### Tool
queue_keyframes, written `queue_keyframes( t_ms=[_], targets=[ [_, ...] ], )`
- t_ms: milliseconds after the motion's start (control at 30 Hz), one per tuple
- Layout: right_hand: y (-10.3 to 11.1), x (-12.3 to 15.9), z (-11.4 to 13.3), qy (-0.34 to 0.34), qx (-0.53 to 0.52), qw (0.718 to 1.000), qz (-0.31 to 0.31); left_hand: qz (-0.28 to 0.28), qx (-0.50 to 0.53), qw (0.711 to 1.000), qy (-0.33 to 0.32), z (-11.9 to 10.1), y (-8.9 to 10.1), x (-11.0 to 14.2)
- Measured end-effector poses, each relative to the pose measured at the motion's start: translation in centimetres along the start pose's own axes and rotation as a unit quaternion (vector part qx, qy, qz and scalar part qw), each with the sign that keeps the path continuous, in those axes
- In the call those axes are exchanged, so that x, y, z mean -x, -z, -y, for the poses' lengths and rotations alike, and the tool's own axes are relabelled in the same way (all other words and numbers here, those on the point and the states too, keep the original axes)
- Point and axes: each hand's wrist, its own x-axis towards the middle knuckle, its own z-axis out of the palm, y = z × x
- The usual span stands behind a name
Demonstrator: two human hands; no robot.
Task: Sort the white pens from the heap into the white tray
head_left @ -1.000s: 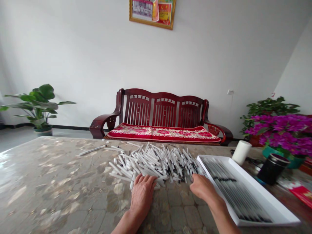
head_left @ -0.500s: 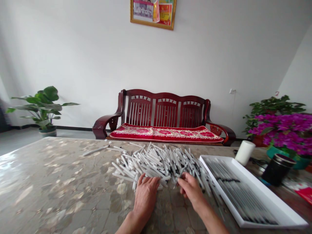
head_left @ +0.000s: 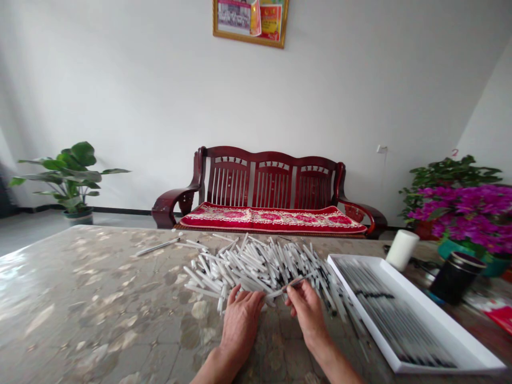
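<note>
A heap of whitish pen barrels (head_left: 244, 261), with some black-tipped pieces mixed in, spreads over the table's middle. My left hand (head_left: 243, 314) rests at its near edge, thumb and fingertips closed on a pale pen barrel (head_left: 274, 294) that sticks out to the right. My right hand (head_left: 307, 309) pinches a thin, dark-tipped pen refill (head_left: 301, 279). One end of the refill lies close to the barrel's end; I cannot tell if they touch. To the right, a shallow white box (head_left: 448, 330) holds clear, black-tipped pens in two rows.
The patterned table (head_left: 120, 320) spans the foreground. A white roll (head_left: 402, 250), a black canister (head_left: 456, 278) and purple flowers (head_left: 468, 213) stand beyond the box. Several thin sticks (head_left: 356, 320) lie along its left side. A wooden bench (head_left: 272, 181) stands behind.
My right hand has come left from beside the box to near my left hand, now with a thin refill between its fingers. My left hand has stayed nearly in place.
</note>
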Motion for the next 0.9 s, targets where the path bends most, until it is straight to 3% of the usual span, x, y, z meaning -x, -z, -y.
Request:
queue_keyframes(
  t_ms=[133, 367, 533, 733, 900],
  targets=[
    [-0.1, 0.2, 0.2, 0.010, -0.010, 0.999, 0.048, -0.011, 0.038, 0.999, 0.002, 0.1, -0.3, 0.0],
    [0.3, -0.5, -0.1, 0.049, -0.065, 0.995, 0.062, -0.007, 0.099, 0.994, 0.051, -0.3, 0.3, -0.3],
    [0.0, -0.2, 0.2, 0.051, -0.070, 0.992, 0.087, -0.006, 0.078, 0.997, 0.023, -0.7, 0.2, -0.2],
    [-0.3, 0.2, 0.2, 0.039, -0.042, 0.995, 0.082, -0.004, 0.070, 0.997, -0.018, -0.7, 0.0, 0.0],
    [-0.2, 0.2, 0.2, 0.005, -0.065, 0.998, 0.020, -0.079, 0.103, 0.991, -0.029, -1.2, 1.1, 0.4]
  ],
)
